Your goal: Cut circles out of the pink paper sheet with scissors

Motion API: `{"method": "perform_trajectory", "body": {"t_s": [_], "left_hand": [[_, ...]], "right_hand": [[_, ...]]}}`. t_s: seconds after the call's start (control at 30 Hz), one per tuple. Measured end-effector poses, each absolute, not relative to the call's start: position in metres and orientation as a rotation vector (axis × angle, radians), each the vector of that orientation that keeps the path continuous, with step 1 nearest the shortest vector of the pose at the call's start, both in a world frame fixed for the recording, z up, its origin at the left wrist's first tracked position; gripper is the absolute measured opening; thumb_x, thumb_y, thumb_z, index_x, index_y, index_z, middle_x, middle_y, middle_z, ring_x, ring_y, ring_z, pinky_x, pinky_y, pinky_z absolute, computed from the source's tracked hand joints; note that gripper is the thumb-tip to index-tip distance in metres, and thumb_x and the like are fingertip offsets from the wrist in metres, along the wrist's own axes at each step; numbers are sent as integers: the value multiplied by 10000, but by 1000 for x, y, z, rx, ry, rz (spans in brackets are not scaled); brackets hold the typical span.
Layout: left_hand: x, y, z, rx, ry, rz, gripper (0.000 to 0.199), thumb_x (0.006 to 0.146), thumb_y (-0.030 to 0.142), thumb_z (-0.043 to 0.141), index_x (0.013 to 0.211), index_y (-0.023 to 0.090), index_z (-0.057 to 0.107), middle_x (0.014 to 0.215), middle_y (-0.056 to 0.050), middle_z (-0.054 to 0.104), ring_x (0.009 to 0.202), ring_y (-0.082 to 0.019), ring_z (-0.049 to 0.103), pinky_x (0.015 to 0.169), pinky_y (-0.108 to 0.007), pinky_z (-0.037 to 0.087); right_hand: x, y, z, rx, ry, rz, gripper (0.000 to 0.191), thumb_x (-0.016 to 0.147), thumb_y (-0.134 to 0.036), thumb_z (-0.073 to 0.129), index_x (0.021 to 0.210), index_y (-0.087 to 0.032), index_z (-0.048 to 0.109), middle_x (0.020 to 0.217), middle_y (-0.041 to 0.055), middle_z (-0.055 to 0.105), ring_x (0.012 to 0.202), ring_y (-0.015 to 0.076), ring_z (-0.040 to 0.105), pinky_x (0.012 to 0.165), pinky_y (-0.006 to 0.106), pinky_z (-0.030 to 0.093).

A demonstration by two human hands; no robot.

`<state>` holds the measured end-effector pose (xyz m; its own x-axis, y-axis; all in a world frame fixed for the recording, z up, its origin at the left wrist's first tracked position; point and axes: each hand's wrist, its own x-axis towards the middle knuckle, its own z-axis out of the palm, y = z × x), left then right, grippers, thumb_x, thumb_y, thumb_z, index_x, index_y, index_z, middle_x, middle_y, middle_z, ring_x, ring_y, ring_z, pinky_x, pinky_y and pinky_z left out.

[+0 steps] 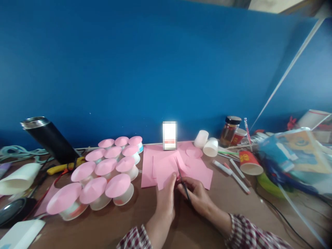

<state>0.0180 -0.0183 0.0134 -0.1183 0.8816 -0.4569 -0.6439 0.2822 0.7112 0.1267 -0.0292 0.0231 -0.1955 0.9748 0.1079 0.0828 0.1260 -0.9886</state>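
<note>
My left hand (166,199) pinches the lower edge of a pink paper sheet (166,167), thumb uppermost. Dark scissors (184,185) are gripped in my right hand (198,196), close beside my left one. Their blades point away from me and lie along the right part of the sheet, where the paper splits into a flap (183,165). Beneath this piece, more pink paper (147,166) is spread on the brown table (135,228). Behind the scissors rests a round pink disc (194,152).
To the left, several paper cups (123,197) stand in rows, topped with pink paper cones (118,185). A black flask (49,140) leans behind them. Two white cups (210,147), markers (230,171), a jar (229,131) and a red cup (250,162) occupy the right.
</note>
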Motion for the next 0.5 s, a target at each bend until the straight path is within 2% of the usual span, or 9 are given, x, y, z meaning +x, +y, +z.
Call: {"method": "perform_trajectory", "body": {"t_s": [0.2,0.5], "left_hand": [[17,-19,16,317,1079,1313,361,620,369,776,861,110,704,886,-102,698,859,-225,639,739,-310,510],[17,-18,16,344,1063,1346,377,629,351,774,894,96,695,918,-109,689,881,-228,636,775,-323,506]], "right_hand": [[127,-29,24,-1072,-1468,1227,298,799,-400,653,910,-126,683,694,2,591,610,125,480,545,215,379],[127,-29,24,-1087,-1475,1215,274,790,-391,662,885,-135,682,678,-4,577,592,124,463,536,216,371]]}}
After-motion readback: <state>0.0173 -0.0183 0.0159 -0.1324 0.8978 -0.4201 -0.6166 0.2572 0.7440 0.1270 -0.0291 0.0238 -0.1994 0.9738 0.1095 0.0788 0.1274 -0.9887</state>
